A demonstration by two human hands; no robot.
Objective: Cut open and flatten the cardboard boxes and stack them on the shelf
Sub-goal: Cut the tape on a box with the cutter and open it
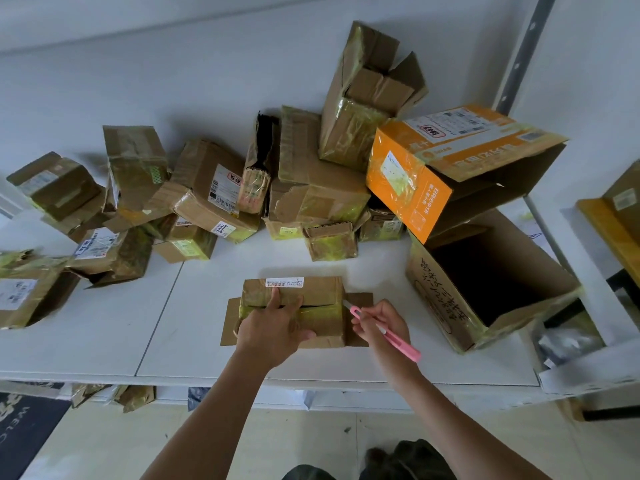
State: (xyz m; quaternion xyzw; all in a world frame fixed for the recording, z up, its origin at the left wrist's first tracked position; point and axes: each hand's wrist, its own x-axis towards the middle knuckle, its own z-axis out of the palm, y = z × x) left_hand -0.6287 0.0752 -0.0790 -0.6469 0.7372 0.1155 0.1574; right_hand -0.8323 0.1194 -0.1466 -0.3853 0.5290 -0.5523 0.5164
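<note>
A small cardboard box (298,306) lies near the front edge of the white tabletop (104,341), roughly midway along it, with its side flaps splayed flat to left and right. A white label sits at its far top edge. The left hand (273,332) lies on the box with fingers spread and pressing down, the forefinger reaching towards the label and the thumb at the near side. The right hand (382,325) pinches a pink utility knife (388,336) like a pen; the blade tip points at the right end of the box top, and seems to touch the taped seam, though the view is too small to be sure.

Just to the right stands a large open box (485,289) with handwriting on its side, near the right front corner. An orange box (433,168) leans on it from behind. A jumble of taped brown boxes (207,188) runs along the back edge to the left end of the tabletop. A dark doormat (24,431) lies on the floor below the left front corner.
</note>
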